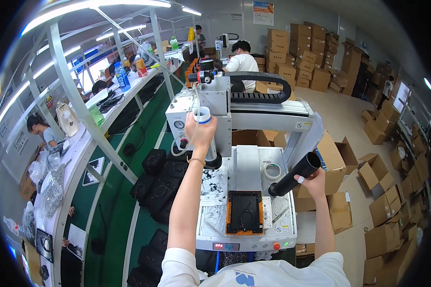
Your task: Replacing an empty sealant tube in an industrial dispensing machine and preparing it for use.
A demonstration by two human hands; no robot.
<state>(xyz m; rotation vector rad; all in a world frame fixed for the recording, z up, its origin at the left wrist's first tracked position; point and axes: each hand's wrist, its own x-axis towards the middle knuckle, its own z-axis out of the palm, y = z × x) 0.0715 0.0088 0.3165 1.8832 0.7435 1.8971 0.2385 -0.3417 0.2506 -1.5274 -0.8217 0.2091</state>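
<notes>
My left hand (200, 131) is closed around a white, blue-banded cylinder (201, 115) at the head of a white dispensing machine (179, 107), beside a clear hose. My right hand (312, 184), with a white wrap on a finger, grips a long black tube (294, 174) tilted over the machine bed's right side, its lower end near the bed. A tape roll (273, 170) lies left of the tube. An orange fixture holding a black part with a cable (243, 213) sits on the bed, left of a white plate (267, 210). The bed's left half has black smears.
Black cases (158, 191) stand on a green conveyor (105, 210) at left, beside a white bench (74, 160) with bags, bottles and seated co-workers. A co-worker in white (244, 64) is behind the machine. Open cartons (378, 174) and stacked boxes (304, 60) fill the right and back.
</notes>
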